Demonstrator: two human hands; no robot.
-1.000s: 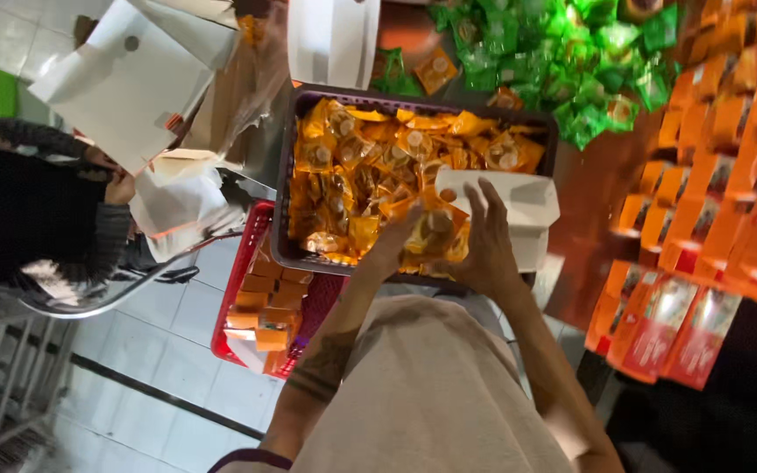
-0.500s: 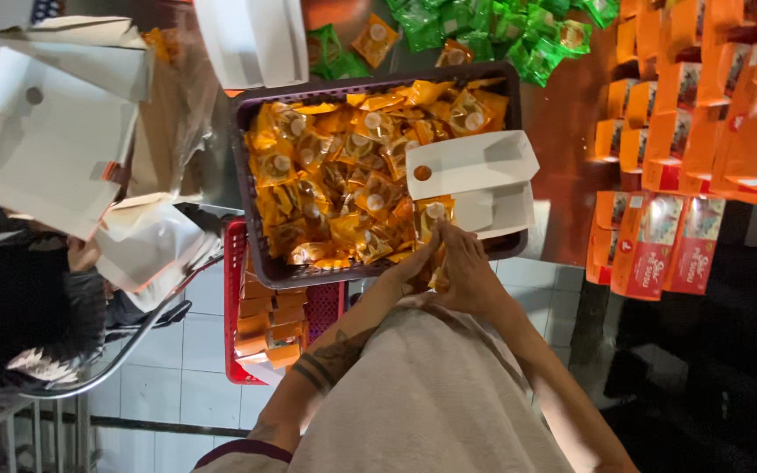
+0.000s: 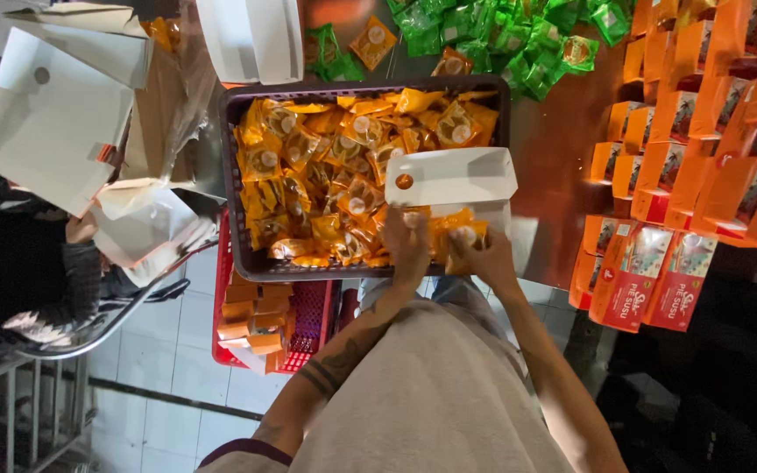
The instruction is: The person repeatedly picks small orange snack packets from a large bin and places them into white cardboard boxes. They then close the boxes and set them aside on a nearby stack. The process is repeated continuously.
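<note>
A dark plastic crate [image 3: 237, 175] holds a heap of small orange snack packets [image 3: 326, 166]. An open white cardboard box [image 3: 453, 180] rests on the crate's right part. Both hands are at the crate's near edge, just below the box. My left hand [image 3: 406, 243] has its fingers curled over orange packets. Close beside it, my right hand [image 3: 488, 254] pinches an orange packet [image 3: 466, 233]. The hands almost touch each other.
A red basket [image 3: 308, 320] with orange cartons stands under the crate. Orange boxes [image 3: 703, 114] are stacked at the right, green packets [image 3: 501, 35] lie at the far side. At the left, another person's hand [image 3: 81, 229] is among flat white cartons [image 3: 45, 114].
My hands have drawn back from the heap to the crate's near edge and closed together on orange packets. The view has shifted slightly.
</note>
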